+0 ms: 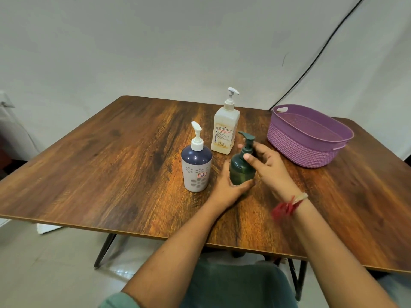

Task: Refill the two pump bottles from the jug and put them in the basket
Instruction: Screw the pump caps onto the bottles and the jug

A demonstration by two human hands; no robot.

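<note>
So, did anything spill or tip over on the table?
No, nothing stands out. The green bottle, gripped by the left hand and right hand, the blue-and-white bottle and the tall labelled bottle all stand upright. No spill shows on the table.

Both bare forearms reach forward from the bottom of the view and draw together ahead. The left hand (226, 185) sits low, palm turned inward, thumb laid across the front and fingers wrapped behind the lower body of the green bottle (241, 172) in a full grip. The right hand (270, 165) comes in higher from the right, thumb tip on the bottle's collar, fingers curled behind the pump neck, slightly blurred. A red thread band (287, 206) circles the right wrist
</note>
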